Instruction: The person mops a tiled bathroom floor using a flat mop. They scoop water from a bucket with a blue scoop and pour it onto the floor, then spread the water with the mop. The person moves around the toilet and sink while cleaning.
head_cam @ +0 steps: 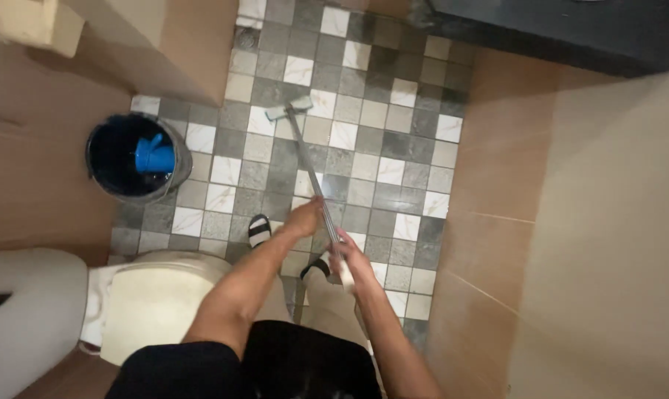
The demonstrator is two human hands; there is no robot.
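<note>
Overhead view of a small bathroom. The floor (364, 140) is laid in square tiles of mixed grey, white and beige, and appears wet in places. Tan walls (497, 148) enclose it on both sides; a dark counter edge (571, 29) lies at 1 o'clock. A toilet (157, 303) with its cream lid closed sits at 8 o'clock, its tank further left. A dark round bucket (105, 166) stands at 9 to 10 o'clock against the left wall and holds a blue dipper (155, 155).

The long-handled floor squeegee (312, 174) lies with its long axis running from 5 o'clock up to 11 o'clock. Its pale head (289, 108) rests on the tiles at the far end, near the 12 o'clock edge of the floor, set crosswise to the metal shaft. The grip end points back toward the person.

The left hand (305, 218) is closed around the shaft about midway along it. The right hand (349, 260) is clenched around the near end of the shaft, just below and right of the left hand. Both forearms reach forward from the bottom of the frame. Two feet in black-and-white slide sandals (259, 229) stand on the tiles just beside the toilet, below the hands.
</note>
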